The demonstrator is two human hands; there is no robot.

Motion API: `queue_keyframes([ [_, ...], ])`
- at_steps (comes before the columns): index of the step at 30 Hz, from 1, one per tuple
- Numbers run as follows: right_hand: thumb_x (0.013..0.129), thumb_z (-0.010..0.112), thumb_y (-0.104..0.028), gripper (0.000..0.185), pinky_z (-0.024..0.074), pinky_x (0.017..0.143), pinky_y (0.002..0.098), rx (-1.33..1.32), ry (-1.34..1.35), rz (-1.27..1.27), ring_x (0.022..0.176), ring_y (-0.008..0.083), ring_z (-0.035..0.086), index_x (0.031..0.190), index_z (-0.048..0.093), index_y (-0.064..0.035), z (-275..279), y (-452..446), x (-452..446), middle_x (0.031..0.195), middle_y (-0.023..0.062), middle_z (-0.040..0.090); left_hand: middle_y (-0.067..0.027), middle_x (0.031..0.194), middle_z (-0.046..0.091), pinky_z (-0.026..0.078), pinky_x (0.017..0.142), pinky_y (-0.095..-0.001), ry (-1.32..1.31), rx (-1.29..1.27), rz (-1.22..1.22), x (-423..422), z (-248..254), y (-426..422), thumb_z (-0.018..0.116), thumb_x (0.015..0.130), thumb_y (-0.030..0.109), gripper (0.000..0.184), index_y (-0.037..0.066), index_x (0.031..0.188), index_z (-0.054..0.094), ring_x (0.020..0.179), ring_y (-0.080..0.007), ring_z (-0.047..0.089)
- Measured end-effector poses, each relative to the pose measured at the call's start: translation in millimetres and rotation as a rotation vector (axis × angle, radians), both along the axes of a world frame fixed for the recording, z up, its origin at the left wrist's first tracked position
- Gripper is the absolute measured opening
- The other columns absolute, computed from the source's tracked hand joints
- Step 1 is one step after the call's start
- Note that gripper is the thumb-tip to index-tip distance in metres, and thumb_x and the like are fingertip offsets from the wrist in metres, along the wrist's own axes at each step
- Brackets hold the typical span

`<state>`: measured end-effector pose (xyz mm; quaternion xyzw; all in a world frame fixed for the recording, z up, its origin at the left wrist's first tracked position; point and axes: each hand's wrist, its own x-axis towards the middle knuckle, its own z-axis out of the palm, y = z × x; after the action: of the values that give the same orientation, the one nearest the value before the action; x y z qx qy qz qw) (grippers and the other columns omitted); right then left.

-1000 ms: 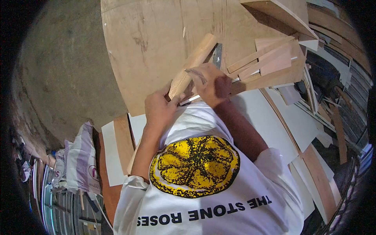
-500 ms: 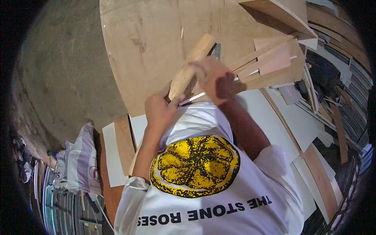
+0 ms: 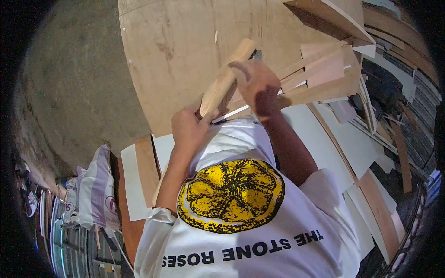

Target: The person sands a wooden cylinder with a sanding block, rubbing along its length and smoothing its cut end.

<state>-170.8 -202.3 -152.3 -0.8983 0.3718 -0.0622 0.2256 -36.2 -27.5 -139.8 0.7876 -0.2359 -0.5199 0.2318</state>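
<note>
The left hand (image 3: 188, 129) gripped the lower end of a pale, rounded wooden rod (image 3: 219, 89).
The rod slanted near the close edge of a broad tan plywood board (image 3: 171, 74), with a wide stretch of plywood reaching to the left edge; thin flat wooden strips (image 3: 324, 88) crowded toward the right corner. Rough grey-brown floor (image 3: 74, 88) spread past the left edge. The curled right hand (image 3: 259, 85), blurred, lay at or just over the rod's middle; whether it was closed on anything could not be told. A dark flat piece (image 3: 258, 54) showed only partly behind the rod's far end, and the board's far edge was cut off.
</note>
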Motion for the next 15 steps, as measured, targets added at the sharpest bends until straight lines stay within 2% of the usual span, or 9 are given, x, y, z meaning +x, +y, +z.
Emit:
queue_keyframes([
  [2, 0.095, 0.074, -0.015, 0.017, 0.0597, 0.080, 0.0444, -0.007, -0.028, -0.109, 0.092, 0.0355, 0.074, 0.109, 0.082, -0.0109, 2.1, -3.0, 3.8, 0.099, 0.0129, 0.076, -0.0215, 0.090, 0.079, 0.060, 0.077, -0.0434, -0.016, -0.012, 0.001, 0.0, -0.1, 1.6, 0.085, 0.087, 0.036, 0.061, 0.010, 0.141, 0.072, 0.081, -0.0355, 0.079],
  [5, 0.093, 0.073, -0.017, 0.022, 0.0613, 0.086, 0.0440, 0.029, -0.040, 0.037, 0.099, 0.0343, 0.074, 0.113, 0.082, -0.0185, -11.9, 13.0, -9.5, 0.109, 0.0123, 0.076, -0.0213, 0.090, 0.079, 0.060, 0.077, -0.0432, -0.040, -0.057, 0.017, -0.8, -6.8, 0.0, 0.085, 0.087, 0.037, 0.062, 0.010, 0.141, 0.072, 0.082, -0.0349, 0.079],
  [7, 0.093, 0.073, -0.018, 0.023, 0.0610, 0.088, 0.0440, 0.189, -0.045, 0.009, 0.101, 0.0348, 0.074, 0.114, 0.081, -0.0176, -1.3, 30.3, -7.5, 0.109, 0.0126, 0.076, -0.0213, 0.091, 0.079, 0.060, 0.078, -0.0431, 0.027, -0.034, 0.031, 2.9, -2.6, -0.2, 0.085, 0.087, 0.037, 0.062, 0.010, 0.141, 0.072, 0.082, -0.0344, 0.079],
  [8, 0.092, 0.073, -0.018, 0.023, 0.0608, 0.090, 0.0440, 0.271, -0.045, -0.005, 0.102, 0.0350, 0.074, 0.114, 0.081, -0.0172, 3.1, 35.2, -6.7, 0.110, 0.0128, 0.076, -0.0204, 0.089, 0.079, 0.059, 0.076, -0.0415, 0.027, -0.042, 0.034, 2.1, -1.9, -0.2, 0.085, 0.087, 0.036, 0.062, 0.009, 0.141, 0.072, 0.078, -0.0299, 0.078],
  [9, 0.096, 0.075, -0.016, 0.015, 0.0604, 0.081, 0.0435, 0.174, -0.077, 0.025, 0.093, 0.0340, 0.076, 0.107, 0.082, -0.0092, 6.1, 30.8, -1.5, 0.102, 0.0120, 0.078, -0.0194, 0.086, 0.079, 0.058, 0.074, -0.0400, 0.025, -0.050, 0.038, 2.3, -1.1, 0.3, 0.085, 0.087, 0.036, 0.062, 0.008, 0.141, 0.072, 0.074, -0.0253, 0.076],
  [10, 0.096, 0.075, -0.016, 0.015, 0.0605, 0.081, 0.0433, 0.118, -0.059, 0.021, 0.093, 0.0340, 0.076, 0.107, 0.082, -0.0093, 0.7, 26.0, -1.4, 0.101, 0.0118, 0.078, -0.0184, 0.084, 0.079, 0.057, 0.072, -0.0384, 0.019, -0.057, 0.040, 4.2, -0.6, 0.9, 0.086, 0.087, 0.035, 0.061, 0.008, 0.141, 0.072, 0.070, -0.0208, 0.074],
  [13, 0.094, 0.075, -0.014, 0.016, 0.0608, 0.083, 0.0425, -0.002, -0.023, -0.032, 0.094, 0.0338, 0.076, 0.108, 0.082, -0.0096, -10.2, 4.6, -5.4, 0.102, 0.0113, 0.078, -0.0199, 0.089, 0.079, 0.059, 0.076, -0.0423, -0.003, 0.004, -0.007, 4.0, 0.9, -2.1, 0.086, 0.086, 0.033, 0.063, 0.010, 0.142, 0.071, 0.078, -0.0327, 0.078],
  [15, 0.093, 0.075, -0.013, 0.018, 0.0611, 0.083, 0.0416, -0.017, -0.048, -0.111, 0.096, 0.0333, 0.076, 0.109, 0.082, -0.0098, -5.5, -6.7, 2.2, 0.103, 0.0112, 0.078, -0.0199, 0.088, 0.078, 0.058, 0.075, -0.0421, -0.009, 0.003, -0.014, 0.6, -1.2, -2.8, 0.086, 0.086, 0.034, 0.063, 0.010, 0.142, 0.071, 0.077, -0.0326, 0.078],
])
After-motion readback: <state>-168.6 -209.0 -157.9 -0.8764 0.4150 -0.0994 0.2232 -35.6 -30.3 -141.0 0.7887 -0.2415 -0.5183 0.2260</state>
